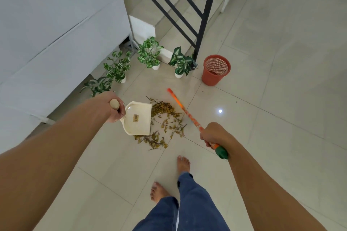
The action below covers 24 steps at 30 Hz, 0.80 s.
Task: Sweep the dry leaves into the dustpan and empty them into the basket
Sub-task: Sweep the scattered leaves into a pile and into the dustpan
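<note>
While the left hand (114, 109) curls round the handle of the cream plastic dustpan (138, 118) and the right hand (214, 134) grips the orange patterned broomstick (185, 112), sweeping seems barely begun. Brown dry leaves (165, 116) lie loose at the dustpan's lip, opposite its gripped handle, and need brushing in. The red mesh plastic basket (216, 69) stands well beyond the dustpan.

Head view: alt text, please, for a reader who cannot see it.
A person's left hand grips a cream dustpan by its handle beside a pile of dry leaves on a tiled floor, while the right hand grips an orange stick slanting along the pile's other side. A red basket stands beyond, near potted plants.
</note>
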Motion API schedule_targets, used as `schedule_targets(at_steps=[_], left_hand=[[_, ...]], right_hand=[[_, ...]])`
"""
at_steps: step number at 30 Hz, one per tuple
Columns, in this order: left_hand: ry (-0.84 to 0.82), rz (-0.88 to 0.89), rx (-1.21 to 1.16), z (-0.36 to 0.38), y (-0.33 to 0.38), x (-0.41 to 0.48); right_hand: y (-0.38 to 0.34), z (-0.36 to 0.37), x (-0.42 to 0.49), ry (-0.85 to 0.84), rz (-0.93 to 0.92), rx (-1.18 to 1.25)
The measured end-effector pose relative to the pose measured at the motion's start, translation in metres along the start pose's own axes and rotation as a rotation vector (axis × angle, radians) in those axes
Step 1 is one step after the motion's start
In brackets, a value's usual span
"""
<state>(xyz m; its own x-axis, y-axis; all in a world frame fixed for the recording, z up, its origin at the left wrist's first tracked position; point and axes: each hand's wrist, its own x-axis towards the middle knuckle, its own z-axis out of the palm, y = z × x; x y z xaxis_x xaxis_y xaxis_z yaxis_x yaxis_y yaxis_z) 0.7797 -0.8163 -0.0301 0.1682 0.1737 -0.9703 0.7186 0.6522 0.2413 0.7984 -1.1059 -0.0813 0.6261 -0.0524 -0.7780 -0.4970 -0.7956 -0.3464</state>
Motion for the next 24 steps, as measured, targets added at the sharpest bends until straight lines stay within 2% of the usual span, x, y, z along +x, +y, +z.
schedule_targets(at_steps=[1,3,5,7,9,13,19,21,24], left_hand=[[0.054,-0.068,-0.017,-0.007,-0.041,0.022],[0.163,-0.07,0.259,-0.007,-0.164,0.105],[0.217,-0.068,0.251,-0.001,-0.235,0.164],[0.209,-0.031,0.14,-0.004,-0.216,0.157],[0.225,0.003,0.237,-0.011,-0.214,0.157],[0.2,0.023,0.214,-0.009,-0.221,0.16],[0.217,0.288,0.715,0.002,-0.241,0.156],[0.214,0.328,0.734,0.01,-0.251,0.154],[0.224,0.362,0.699,0.012,-0.266,0.152]], right_hand=[[0.001,0.0,-0.002,0.011,0.008,-0.01],[0.006,0.003,-0.003,0.009,0.022,0.032],[0.008,0.01,0.0,-0.041,0.05,0.172],[0.01,0.017,0.005,-0.09,0.086,0.306],[0.012,0.021,0.012,-0.127,0.126,0.381],[0.021,0.008,0.022,-0.144,0.123,0.377],[0.046,-0.03,0.007,-0.115,0.063,0.277],[0.057,-0.036,-0.003,-0.12,0.037,0.251],[0.071,-0.032,-0.01,-0.153,0.051,0.34]])
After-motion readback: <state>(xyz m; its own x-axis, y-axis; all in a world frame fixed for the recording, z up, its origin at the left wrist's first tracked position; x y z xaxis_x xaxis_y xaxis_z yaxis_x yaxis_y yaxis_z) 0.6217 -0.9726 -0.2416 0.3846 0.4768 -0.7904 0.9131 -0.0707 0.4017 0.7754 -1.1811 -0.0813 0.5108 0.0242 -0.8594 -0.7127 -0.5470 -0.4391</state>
